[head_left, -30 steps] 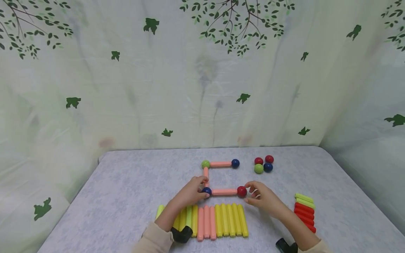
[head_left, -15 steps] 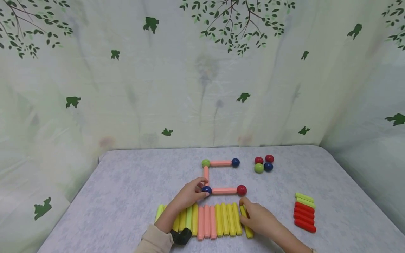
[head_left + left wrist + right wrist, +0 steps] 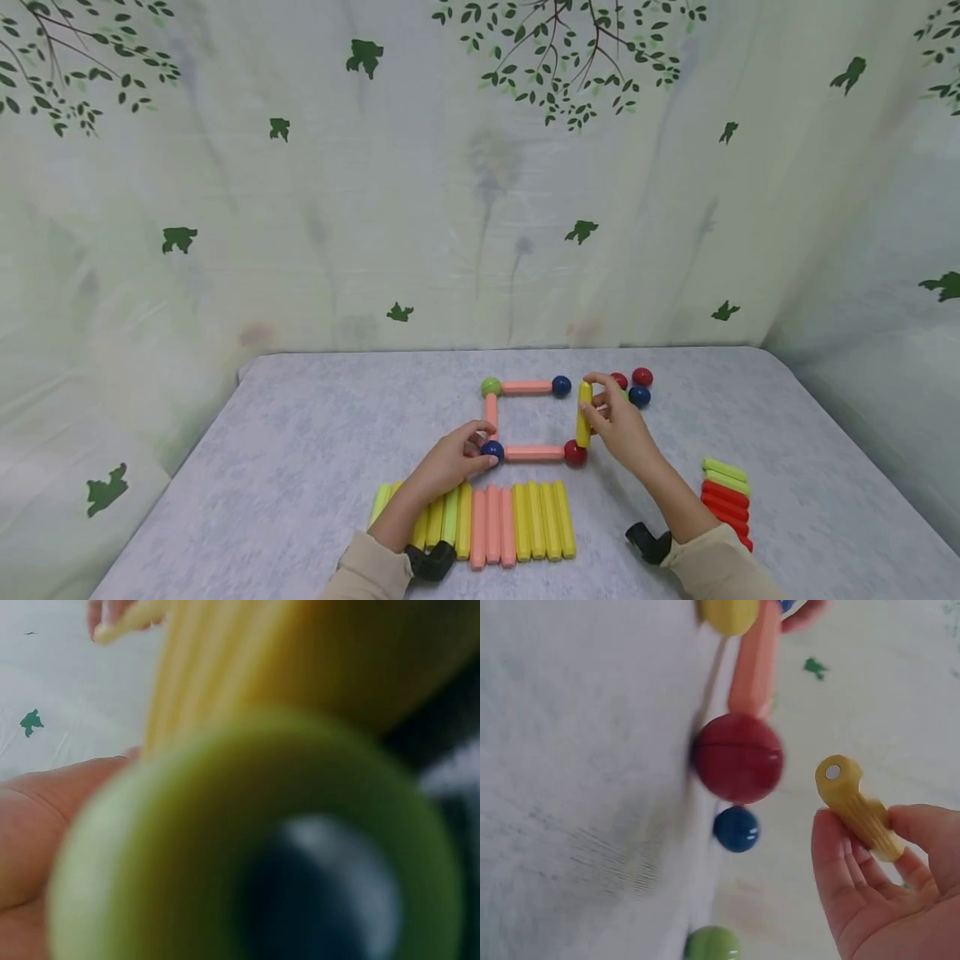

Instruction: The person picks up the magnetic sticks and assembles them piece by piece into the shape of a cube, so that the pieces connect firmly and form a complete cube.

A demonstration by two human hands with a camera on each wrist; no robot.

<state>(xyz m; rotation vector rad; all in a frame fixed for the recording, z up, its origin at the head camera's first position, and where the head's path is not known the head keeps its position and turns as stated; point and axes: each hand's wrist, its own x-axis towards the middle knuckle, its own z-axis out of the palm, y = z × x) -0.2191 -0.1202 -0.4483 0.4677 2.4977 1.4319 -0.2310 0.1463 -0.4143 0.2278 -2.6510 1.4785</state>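
Yellow stick [image 3: 584, 421] | right fingers [image 3: 830, 859] pinching | red ball [image 3: 739, 759] apart | table edge [image 3: 450, 353] beyond

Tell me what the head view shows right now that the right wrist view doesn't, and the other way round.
Only the head view: the red sticks and light-green sticks at the right, and two loose red balls.

Only the right wrist view: a pale round spot on the end of the held yellow stick, with open space between that stick and the red ball.

Both: the right hand holding the yellow stick, the red ball, and the pink stick meeting it.
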